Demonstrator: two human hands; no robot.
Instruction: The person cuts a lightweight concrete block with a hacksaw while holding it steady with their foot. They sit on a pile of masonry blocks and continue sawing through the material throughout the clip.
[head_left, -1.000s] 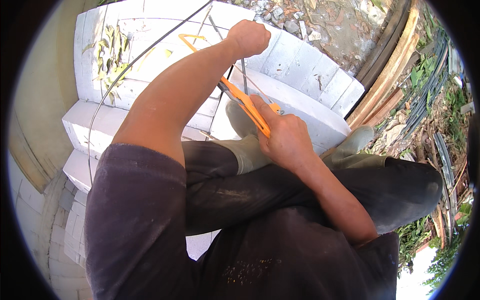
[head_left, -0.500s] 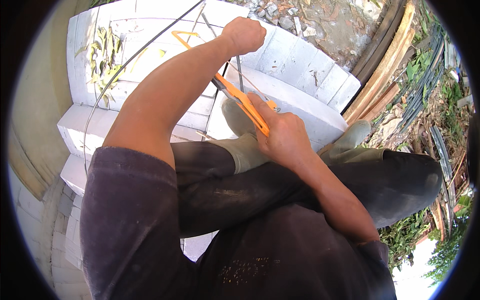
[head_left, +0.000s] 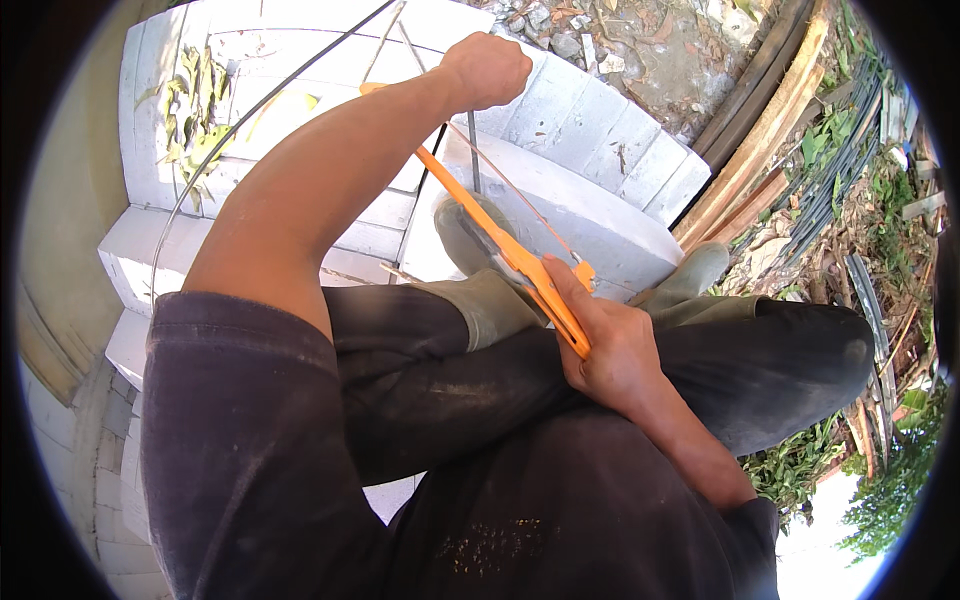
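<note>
My right hand (head_left: 612, 350) is wrapped round the handle of an orange hacksaw (head_left: 505, 245). The saw slants up and left across my boots, its thin blade (head_left: 520, 195) stretched along the right side of the frame. My left forearm crosses over the saw's far end and hides part of it. Beyond it, my left hand (head_left: 490, 72) is closed in a fist at the upper middle; what lies inside the fingers is hidden. A thin dark rod (head_left: 475, 155) shows just below that wrist, next to the blade.
Pale blocks (head_left: 560, 190) lie in rows under and ahead of my boots (head_left: 470, 235). A long black rod (head_left: 260, 105) curves along the left, past dry leaves (head_left: 195, 110). Wooden planks (head_left: 750, 130) and a bundle of thin dark rods (head_left: 830, 180) lie at the right.
My right hand has drawn the hacksaw back toward me and to the right, so more of the frame and blade shows. The left fist stays nearly in place.
</note>
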